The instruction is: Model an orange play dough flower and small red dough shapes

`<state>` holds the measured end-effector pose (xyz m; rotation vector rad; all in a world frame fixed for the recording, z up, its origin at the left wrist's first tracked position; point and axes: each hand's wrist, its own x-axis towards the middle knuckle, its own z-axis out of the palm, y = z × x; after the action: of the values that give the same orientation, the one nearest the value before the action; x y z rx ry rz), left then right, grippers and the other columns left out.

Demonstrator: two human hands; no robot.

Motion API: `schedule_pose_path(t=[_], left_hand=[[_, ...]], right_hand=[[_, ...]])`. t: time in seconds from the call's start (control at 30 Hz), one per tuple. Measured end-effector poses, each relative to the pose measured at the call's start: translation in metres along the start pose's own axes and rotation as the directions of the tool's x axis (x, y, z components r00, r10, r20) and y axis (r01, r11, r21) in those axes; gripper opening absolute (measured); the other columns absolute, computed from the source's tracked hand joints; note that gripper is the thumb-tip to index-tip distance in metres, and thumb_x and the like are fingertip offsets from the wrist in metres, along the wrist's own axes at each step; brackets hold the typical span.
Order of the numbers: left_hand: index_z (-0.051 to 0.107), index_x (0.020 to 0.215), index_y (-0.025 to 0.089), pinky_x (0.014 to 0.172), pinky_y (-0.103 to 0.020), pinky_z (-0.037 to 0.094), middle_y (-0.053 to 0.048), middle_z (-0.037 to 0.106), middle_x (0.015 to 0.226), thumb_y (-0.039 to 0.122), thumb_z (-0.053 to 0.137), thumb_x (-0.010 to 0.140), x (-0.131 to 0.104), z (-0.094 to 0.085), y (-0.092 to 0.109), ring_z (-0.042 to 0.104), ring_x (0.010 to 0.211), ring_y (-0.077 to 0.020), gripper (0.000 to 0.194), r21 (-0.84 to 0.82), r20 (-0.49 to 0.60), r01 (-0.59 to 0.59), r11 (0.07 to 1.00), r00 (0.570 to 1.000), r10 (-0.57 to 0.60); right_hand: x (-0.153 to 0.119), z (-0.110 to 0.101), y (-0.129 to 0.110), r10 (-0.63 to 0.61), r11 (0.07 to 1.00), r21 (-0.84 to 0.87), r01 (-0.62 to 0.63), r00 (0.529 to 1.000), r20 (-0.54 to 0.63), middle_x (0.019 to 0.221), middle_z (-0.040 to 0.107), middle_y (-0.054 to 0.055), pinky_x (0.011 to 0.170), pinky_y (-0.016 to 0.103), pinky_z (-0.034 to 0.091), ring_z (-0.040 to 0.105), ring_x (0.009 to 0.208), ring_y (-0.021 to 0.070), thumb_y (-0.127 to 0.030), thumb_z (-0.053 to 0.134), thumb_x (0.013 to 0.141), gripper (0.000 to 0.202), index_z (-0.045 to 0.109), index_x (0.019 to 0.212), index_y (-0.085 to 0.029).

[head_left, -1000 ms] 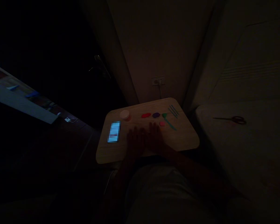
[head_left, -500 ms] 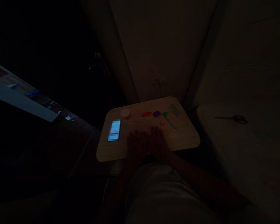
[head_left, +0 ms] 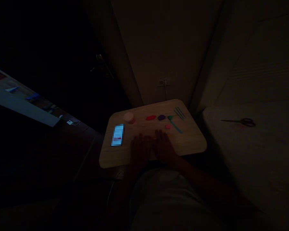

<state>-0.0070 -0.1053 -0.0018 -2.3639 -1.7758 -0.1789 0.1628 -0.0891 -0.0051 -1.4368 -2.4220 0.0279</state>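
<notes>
Both hands lie palm down near the front edge of a small wooden table (head_left: pixel 190 138). My left hand (head_left: pixel 140 148) has its fingers spread on the tabletop. Beside it, my right hand (head_left: pixel 164 144) is also flat, fingers apart, with a bit of orange showing near its fingertips. Whatever lies under the palms is hidden. Beyond the hands sit a red lump (head_left: pixel 150 118), a purple lump (head_left: pixel 161 117), a green lump (head_left: pixel 170 117) and a pink lump (head_left: pixel 168 127). A teal tool (head_left: pixel 176 127) slants beside the pink one.
A lit phone (head_left: pixel 117 135) and a lidded tub (head_left: pixel 129 118) stand on the table's left side. Several thin sticks (head_left: pixel 179 113) lie at the back right. Scissors (head_left: pixel 245 122) rest on a pale surface at right. A wall socket (head_left: pixel 163 82) holds a plug.
Both hands have shifted very slightly on the tabletop and stay flat. The view has moved a little; the objects on the table keep their places.
</notes>
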Motion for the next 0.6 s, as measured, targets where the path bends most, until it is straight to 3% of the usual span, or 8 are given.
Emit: schedule_pose_path(t=[0.13, 0.23, 0.33, 0.43, 0.53, 0.6], left_hand=[[0.054, 0.145, 0.018, 0.117, -0.054, 0.034, -0.014, 0.051, 0.154, 0.022, 0.042, 0.101, -0.009, -0.010, 0.000, 0.042, 0.144, -0.0345, 0.045, -0.038, 0.002, 0.002, 0.999, 1.000, -0.002], [0.061, 0.135, 0.018, 0.108, -0.047, 0.043, -0.014, 0.065, 0.133, 0.018, 0.042, 0.100, 0.000, -0.016, -0.007, 0.058, 0.124, -0.0299, 0.040, -0.122, 0.008, 0.036, 0.992, 0.999, -0.035], [0.064, 0.130, 0.014, 0.099, -0.047, 0.048, -0.016, 0.068, 0.118, 0.018, 0.045, 0.098, 0.011, -0.019, -0.015, 0.062, 0.109, -0.0307, 0.037, -0.181, -0.003, 0.073, 0.981, 0.997, -0.074], [0.070, 0.118, 0.015, 0.095, -0.048, 0.048, -0.015, 0.069, 0.110, 0.021, 0.047, 0.098, 0.020, -0.022, -0.023, 0.061, 0.104, -0.0314, 0.031, -0.264, -0.004, 0.042, 0.964, 0.999, -0.045], [0.073, 0.103, 0.017, 0.093, -0.044, 0.050, -0.012, 0.069, 0.103, 0.022, 0.051, 0.096, 0.029, -0.024, -0.032, 0.063, 0.099, -0.0277, 0.024, -0.461, 0.000, 0.033, 0.887, 0.999, -0.037], [0.073, 0.100, 0.018, 0.088, -0.040, 0.051, -0.010, 0.071, 0.101, 0.025, 0.055, 0.093, 0.038, -0.025, -0.039, 0.065, 0.094, -0.0250, 0.021, -0.636, 0.030, 0.088, 0.766, 0.996, -0.090]], right_hand=[[-0.008, -0.005, 0.008, -0.036, 0.999, -0.004, 0.036, 0.999, 0.030, 0.161, 0.040, 0.020, 0.116, 0.053, 0.027, 0.038, 0.145, 0.0378, -0.017, 0.048, 0.098, 0.054, 0.048, 0.152, -0.018], [-0.001, -0.010, 0.022, -0.002, 1.000, 0.030, 0.001, 0.999, 0.037, 0.153, 0.050, 0.020, 0.110, 0.045, 0.036, 0.049, 0.135, 0.0319, -0.011, 0.046, 0.097, 0.049, 0.053, 0.146, -0.012], [0.005, -0.016, 0.035, 0.040, 0.997, 0.073, -0.040, 0.999, -0.001, 0.144, 0.058, 0.019, 0.104, 0.043, 0.041, 0.053, 0.127, 0.0315, -0.012, 0.047, 0.098, 0.033, 0.068, 0.124, -0.012], [0.009, -0.023, 0.045, 0.040, 0.991, 0.126, -0.034, 0.998, -0.045, 0.135, 0.063, 0.018, 0.098, 0.043, 0.044, 0.056, 0.122, 0.0320, -0.014, 0.051, 0.097, 0.025, 0.071, 0.111, -0.014], [0.017, -0.026, 0.055, 0.046, 0.971, 0.238, -0.025, 0.995, -0.085, 0.118, 0.069, 0.017, 0.094, 0.041, 0.046, 0.060, 0.111, 0.0298, -0.016, 0.052, 0.097, 0.022, 0.071, 0.108, -0.015], [0.024, -0.024, 0.062, 0.076, 0.924, 0.381, -0.024, 0.990, -0.122, 0.109, 0.072, 0.014, 0.092, 0.039, 0.047, 0.063, 0.105, 0.0273, -0.017, 0.051, 0.096, 0.022, 0.070, 0.107, -0.016]])
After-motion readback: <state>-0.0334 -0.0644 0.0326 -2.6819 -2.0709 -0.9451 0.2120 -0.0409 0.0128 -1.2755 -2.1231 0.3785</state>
